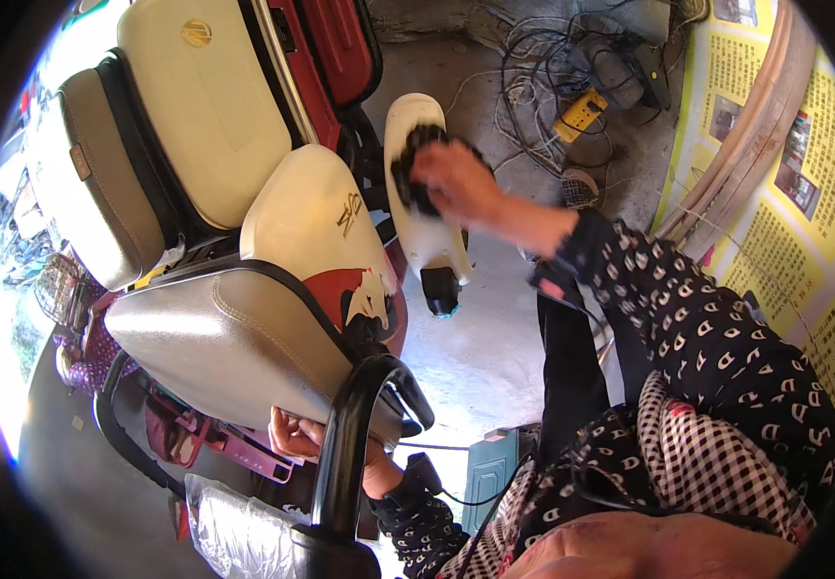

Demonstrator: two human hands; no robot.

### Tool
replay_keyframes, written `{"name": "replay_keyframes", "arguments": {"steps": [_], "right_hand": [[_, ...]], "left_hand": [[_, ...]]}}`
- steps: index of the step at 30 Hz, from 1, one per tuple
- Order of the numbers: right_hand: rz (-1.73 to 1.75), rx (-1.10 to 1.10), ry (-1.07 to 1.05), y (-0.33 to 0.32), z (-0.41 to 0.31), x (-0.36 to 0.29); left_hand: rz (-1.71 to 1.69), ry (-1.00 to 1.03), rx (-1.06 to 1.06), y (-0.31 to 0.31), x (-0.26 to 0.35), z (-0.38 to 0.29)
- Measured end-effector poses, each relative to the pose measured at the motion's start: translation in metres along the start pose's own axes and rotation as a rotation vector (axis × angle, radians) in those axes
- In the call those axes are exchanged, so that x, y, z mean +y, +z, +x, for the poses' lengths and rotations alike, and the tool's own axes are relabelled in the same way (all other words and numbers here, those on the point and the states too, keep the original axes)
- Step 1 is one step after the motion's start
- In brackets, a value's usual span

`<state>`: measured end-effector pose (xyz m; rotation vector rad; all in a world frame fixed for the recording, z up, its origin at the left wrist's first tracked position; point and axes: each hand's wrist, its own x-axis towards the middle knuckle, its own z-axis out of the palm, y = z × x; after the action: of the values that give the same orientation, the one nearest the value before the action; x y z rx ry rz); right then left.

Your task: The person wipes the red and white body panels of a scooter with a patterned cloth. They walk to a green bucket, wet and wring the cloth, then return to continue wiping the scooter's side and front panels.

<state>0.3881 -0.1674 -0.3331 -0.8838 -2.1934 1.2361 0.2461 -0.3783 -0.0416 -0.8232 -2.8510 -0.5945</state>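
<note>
My right hand [457,181], blurred, holds a bunched black thing [412,170], perhaps a cloth, against a long cream mudguard [417,235]. A black flap [439,288] forms the mudguard's lower end. Lower in view, my left hand [298,436] reaches behind a curved black armrest bar [345,427]. Its bent fingers lie at the lower edge of a grey-brown padded seat [222,340]; the bar hides part of the hand, so its grip is unclear. Beside the seat rises a cream side panel [309,210] with a red and white picture.
Tangled cables [526,94] and a yellow power strip [580,114] lie on the concrete floor [475,354]. Cream and grey-brown seat backs [200,108] stand upper left. Clear plastic wraps a part [236,532] at bottom. A wooden pole [743,137] leans by yellow printed sheets [765,268].
</note>
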Motion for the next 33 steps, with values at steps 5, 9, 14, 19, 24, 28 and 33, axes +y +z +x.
{"name": "replay_keyframes", "arguments": {"steps": [5,9,14,19,24,28,33], "right_hand": [[-0.024,0.089,0.214,0.017,0.021,0.021],[0.058,0.270,0.528,0.035,0.071,0.079],[0.072,-0.119,-0.112,0.005,-0.009,-0.022],[-0.079,-0.138,0.133,0.005,0.030,-0.015],[-0.252,-0.125,0.580,0.043,0.122,0.092],[-0.237,-0.395,0.343,0.044,0.126,0.057],[-0.199,-0.553,-0.415,0.015,0.038,-0.033]], "left_hand": [[0.079,0.024,-0.037,-0.003,0.003,0.000],[-0.030,0.025,0.046,0.004,-0.002,0.002],[0.062,0.047,0.102,0.005,-0.008,0.002],[0.186,0.142,0.078,0.005,-0.008,0.001],[0.083,0.095,0.074,0.009,-0.008,0.001],[0.046,0.039,0.072,0.010,-0.011,0.001],[-0.091,0.013,0.087,0.012,-0.020,0.002]]}}
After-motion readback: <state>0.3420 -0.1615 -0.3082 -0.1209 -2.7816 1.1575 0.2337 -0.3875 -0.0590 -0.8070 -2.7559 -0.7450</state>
